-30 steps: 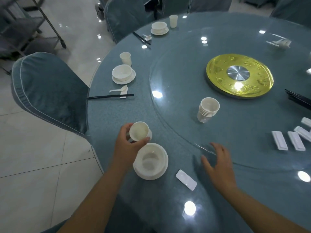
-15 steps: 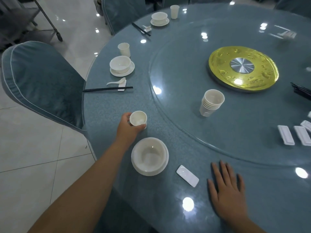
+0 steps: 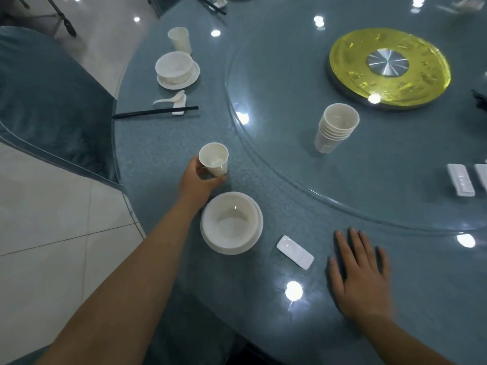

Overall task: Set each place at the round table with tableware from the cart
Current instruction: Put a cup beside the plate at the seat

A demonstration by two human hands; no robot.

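cup (image 3: 214,159) in my left grip (image 3: 197,182), set on counter (image 3: 163,154) above bowl on plate (image 3: 231,223) | right grip (image 3: 361,270) flat, released | rest (image 3: 295,252) placed; spoon, chopsticks pending | neighbour setting (image 3: 177,71) complete | spare cups (image 3: 336,127) waiting

Two single cups: one (image 3: 213,159) held, one (image 3: 179,42) farther off. One stack of cups (image 3: 336,127). Two bowls on plates (image 3: 230,223) (image 3: 175,69). One spoon (image 3: 171,98). One pair of chopsticks (image 3: 155,112) plainly seen. Three bare white rests (image 3: 295,252) (image 3: 461,179) (image 3: 482,175).
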